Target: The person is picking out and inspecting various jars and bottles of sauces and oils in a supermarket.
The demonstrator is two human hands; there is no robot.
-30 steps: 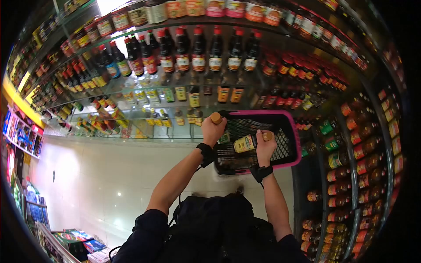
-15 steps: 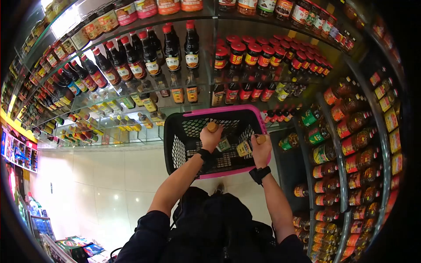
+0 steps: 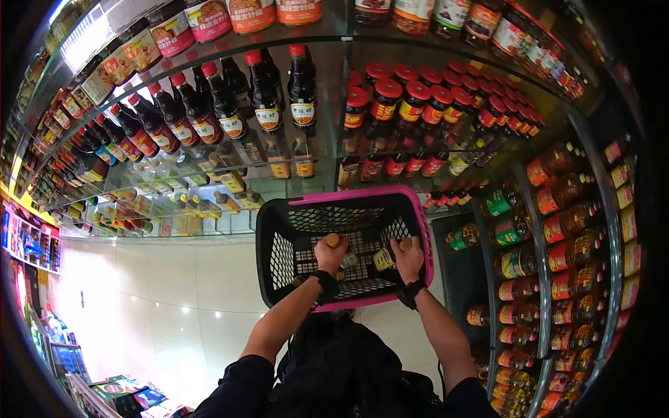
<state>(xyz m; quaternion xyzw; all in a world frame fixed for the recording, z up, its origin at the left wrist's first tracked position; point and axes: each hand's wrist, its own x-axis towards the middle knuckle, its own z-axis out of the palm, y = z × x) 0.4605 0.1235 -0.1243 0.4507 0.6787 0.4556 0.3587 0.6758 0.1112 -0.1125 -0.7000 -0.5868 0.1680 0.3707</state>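
A black mesh shopping basket (image 3: 348,196) with a pink rim is in front of me. Both my hands reach inside it. My left hand (image 3: 329,256) is closed around the neck of a bottle (image 3: 348,261) with a tan cap and a greenish label. To its right, my right hand (image 3: 410,262) grips another tan-capped bottle (image 3: 383,260), whose pale yellow label faces left. Both bottles are tilted, and my fingers partly cover them. By my left wrist, a small tan cap (image 3: 340,276) shows low in the basket.
Glass shelves ahead hold dark red-capped bottles (image 3: 302,90) and red-lidded jars (image 3: 387,99). On the right, a rack carries large oil bottles (image 3: 571,226). Pale tiled floor (image 3: 160,279) lies to the left, with stacked boxes (image 3: 132,397) at the lower left.
Both hands have lowered deeper into the basket with their bottles. The shelves sit a little lower in view, and the basket has shifted down slightly.
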